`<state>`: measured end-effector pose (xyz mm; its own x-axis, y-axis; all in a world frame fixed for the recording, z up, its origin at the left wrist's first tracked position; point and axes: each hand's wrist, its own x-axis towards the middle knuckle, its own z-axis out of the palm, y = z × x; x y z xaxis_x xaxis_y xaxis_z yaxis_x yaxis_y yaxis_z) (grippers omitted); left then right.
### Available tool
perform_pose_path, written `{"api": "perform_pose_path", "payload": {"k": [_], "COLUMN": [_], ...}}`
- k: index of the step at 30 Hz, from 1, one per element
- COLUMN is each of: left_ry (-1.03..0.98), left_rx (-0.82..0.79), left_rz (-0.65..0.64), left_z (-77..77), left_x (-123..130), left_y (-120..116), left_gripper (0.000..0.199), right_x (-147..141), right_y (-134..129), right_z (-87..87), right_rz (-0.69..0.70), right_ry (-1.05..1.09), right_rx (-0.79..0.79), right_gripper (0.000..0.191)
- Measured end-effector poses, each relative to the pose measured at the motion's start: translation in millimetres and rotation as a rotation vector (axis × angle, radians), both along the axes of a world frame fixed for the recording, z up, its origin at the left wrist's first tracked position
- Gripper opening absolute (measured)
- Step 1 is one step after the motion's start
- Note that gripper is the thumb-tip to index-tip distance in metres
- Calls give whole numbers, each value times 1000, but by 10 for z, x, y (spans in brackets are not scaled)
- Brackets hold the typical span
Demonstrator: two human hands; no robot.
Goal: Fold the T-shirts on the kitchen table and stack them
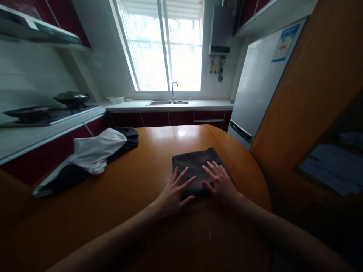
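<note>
A dark grey cloth [195, 160], folded into a rough rectangle, lies flat on the orange-brown wooden table [153, 151]. My left hand [177, 190] rests on its left and near edge with the fingers spread. On the right part of the same cloth lies my right hand [219, 181], its fingers also apart. Neither hand grips anything. The near edge of the cloth is partly hidden by my hands and by shadow.
A loose pile of white and dark clothing [98, 147] lies at the table's left side. Behind the table stand a counter with a sink [161, 102], a stove with pans [72, 98] at left and a fridge [255, 79] at right.
</note>
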<state>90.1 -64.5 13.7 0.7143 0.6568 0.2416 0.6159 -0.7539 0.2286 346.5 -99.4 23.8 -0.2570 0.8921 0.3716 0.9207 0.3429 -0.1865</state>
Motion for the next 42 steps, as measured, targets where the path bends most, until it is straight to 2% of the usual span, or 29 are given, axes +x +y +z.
{"api": "perform_pose_path", "payload": {"k": [4, 9, 13, 16, 20, 28, 32, 37, 42], "left_ry": [59, 104, 126, 141, 132, 90, 79, 44, 53], "left_rx": [67, 63, 46, 32, 13, -57, -55, -29, 6], "left_rz": [-49, 23, 29, 26, -2, -51, -60, -75, -215], "left_z": [-3, -98, -119, -107, -96, -90, -89, -105, -55], "left_x": [49, 79, 114, 251, 669, 1869, 2229, 2306, 2150], "left_y": [-18, 8, 60, 161, 397, 1053, 1297, 1313, 1253], "left_gripper": [69, 59, 58, 58, 58, 60, 61, 64, 67], "right_x": [2, 62, 92, 204, 587, 1708, 2042, 2192, 2271], "right_y": [-229, -151, -79, -1, 194, 780, 1010, 1085, 1070], "right_z": [-81, -157, -203, -219, -229, -231, -219, -204, -303], "right_rz": [148, 112, 99, 77, 53, -44, -85, -55, -132], "right_ry": [-107, -87, -58, -40, -29, -64, -73, -68, 25], "right_rx": [-62, -165, -155, -142, -147, -223, -261, -275, -205], "right_gripper": [73, 66, 63, 61, 60, 59, 59, 62, 55]}}
